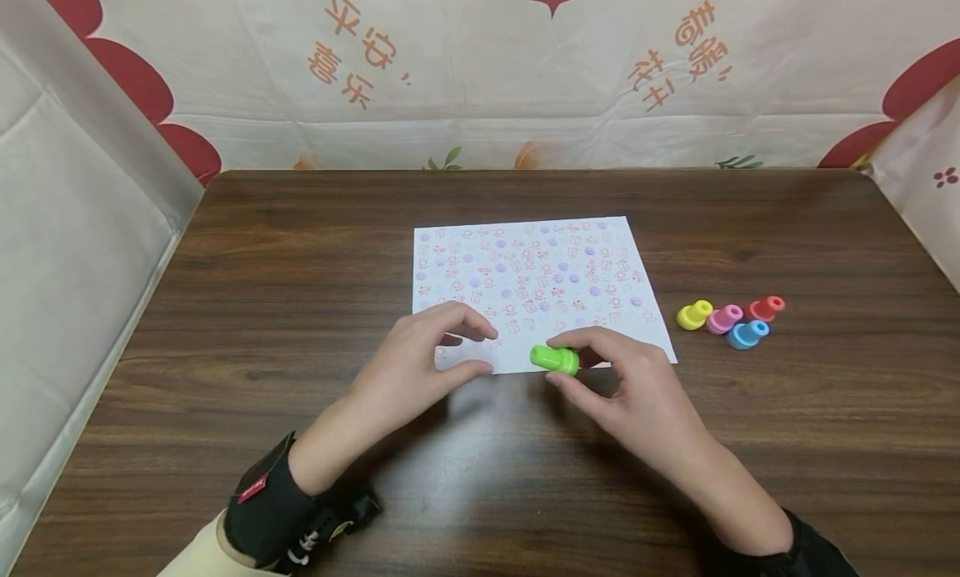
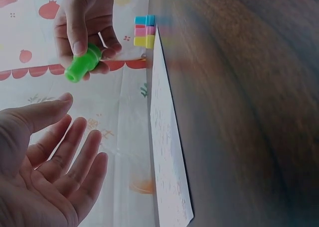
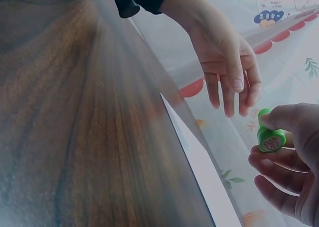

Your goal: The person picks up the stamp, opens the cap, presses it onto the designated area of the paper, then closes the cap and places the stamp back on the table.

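Observation:
Thumb and fingers of my right hand [image 1: 626,381] pinch a bright green stamp [image 1: 553,359] above the near edge of a white sheet of paper [image 1: 517,358]. In the right wrist view the stamp's round face [image 3: 271,144] shows a reddish printed design. My left hand [image 1: 416,356] is held to the left of the stamp, fingers apart and gently bent, with nothing in it. Rows of small red and purple stamped prints cover most of the sheet, with paler marks among them.
To the right of the paper stand several stamps close together: yellow [image 1: 694,314], pink [image 1: 724,318], red [image 1: 766,308] and blue [image 1: 747,335]. Everything lies on a dark wooden table [image 1: 285,268]. A printed white cloth [image 1: 480,68] hangs behind its far edge.

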A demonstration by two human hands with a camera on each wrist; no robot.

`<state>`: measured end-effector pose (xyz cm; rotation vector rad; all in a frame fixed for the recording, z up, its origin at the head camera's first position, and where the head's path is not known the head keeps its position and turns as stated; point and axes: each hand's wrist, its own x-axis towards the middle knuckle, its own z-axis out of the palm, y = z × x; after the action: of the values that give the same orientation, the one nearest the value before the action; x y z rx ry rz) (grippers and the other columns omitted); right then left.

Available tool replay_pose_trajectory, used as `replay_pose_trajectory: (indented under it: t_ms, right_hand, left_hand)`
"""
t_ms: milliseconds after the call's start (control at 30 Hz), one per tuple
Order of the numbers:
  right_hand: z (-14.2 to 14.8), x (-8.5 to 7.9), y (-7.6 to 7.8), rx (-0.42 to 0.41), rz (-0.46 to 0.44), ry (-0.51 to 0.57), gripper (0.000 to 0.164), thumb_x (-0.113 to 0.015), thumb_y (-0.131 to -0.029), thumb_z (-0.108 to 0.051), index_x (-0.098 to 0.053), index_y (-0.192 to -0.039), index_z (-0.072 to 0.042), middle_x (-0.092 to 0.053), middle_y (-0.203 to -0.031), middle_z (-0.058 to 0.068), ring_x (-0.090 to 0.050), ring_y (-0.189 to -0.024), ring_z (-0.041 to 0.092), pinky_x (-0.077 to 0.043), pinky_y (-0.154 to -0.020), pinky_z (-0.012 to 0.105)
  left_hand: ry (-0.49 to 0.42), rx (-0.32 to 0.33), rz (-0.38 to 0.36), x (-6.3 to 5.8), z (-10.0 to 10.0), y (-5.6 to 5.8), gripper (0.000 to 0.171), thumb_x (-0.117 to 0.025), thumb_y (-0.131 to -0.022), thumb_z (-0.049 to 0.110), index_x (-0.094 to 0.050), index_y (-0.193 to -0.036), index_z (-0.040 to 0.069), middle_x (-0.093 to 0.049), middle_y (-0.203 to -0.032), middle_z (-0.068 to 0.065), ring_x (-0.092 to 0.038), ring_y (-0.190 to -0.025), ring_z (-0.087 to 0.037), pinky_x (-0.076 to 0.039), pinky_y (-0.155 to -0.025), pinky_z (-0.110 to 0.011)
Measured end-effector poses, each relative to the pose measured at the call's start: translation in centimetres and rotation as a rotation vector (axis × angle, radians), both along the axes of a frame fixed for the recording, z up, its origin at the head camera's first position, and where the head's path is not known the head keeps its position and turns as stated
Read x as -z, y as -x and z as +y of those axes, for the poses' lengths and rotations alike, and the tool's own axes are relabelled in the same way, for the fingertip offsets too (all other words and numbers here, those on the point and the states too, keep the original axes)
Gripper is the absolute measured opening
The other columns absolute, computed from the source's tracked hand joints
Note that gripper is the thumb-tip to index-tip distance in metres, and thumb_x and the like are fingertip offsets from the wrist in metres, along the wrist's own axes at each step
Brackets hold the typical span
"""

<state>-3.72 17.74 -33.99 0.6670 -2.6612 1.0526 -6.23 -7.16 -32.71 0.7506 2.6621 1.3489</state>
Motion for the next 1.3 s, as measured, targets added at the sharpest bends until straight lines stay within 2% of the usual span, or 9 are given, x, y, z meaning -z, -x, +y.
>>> replay_pose_trajectory:
  t_ms: [400, 800, 1300]
  right_hand:
    - [0.9, -0.3, 0.3, 0.003, 0.060, 0.024, 0.033, -0.081, -0.079, -0.004, -0.071, -0.108, -0.015, -0.073, -0.095, -0.010, -0.062, -0.081, -0.002, -0.053, -0.078, 0.010]
    - [1.5, -1.0, 0.4, 0.071, 0.050, 0.031, 0.031, -0.078, -0.081, -0.001, -0.068, -0.107, -0.014, -0.073, -0.092, -0.007, -0.061, -0.078, -0.003, -0.050, -0.079, 0.005]
    - [2.8, -1.8, 0.8, 0.110, 0.087, 0.073, 0.035, -0.076, -0.081, 0.004, -0.068, -0.112, -0.011, -0.075, -0.099, 0.000, -0.060, -0.084, -0.009, -0.048, -0.082, 0.004]
  left_hand:
    - [0.044, -0.061, 0.011, -0.6, -1.0, 0.1, 0.026, -0.081, -0.084, 0.014, -0.068, -0.106, 0.015, -0.073, -0.108, -0.001, -0.068, -0.105, -0.013, -0.055, -0.097, -0.032]
    - [0.096, -0.107, 0.062, -1.0, -2.0, 0.4, 0.029, -0.080, -0.085, 0.017, -0.069, -0.111, 0.015, -0.073, -0.113, 0.002, -0.067, -0.111, -0.016, -0.053, -0.098, -0.040]
    - [0.077, -0.124, 0.069, -1.1, -3.1, 0.6, 0.029, -0.079, -0.086, 0.014, -0.069, -0.113, 0.016, -0.072, -0.115, 0.003, -0.065, -0.116, -0.016, -0.051, -0.101, -0.045]
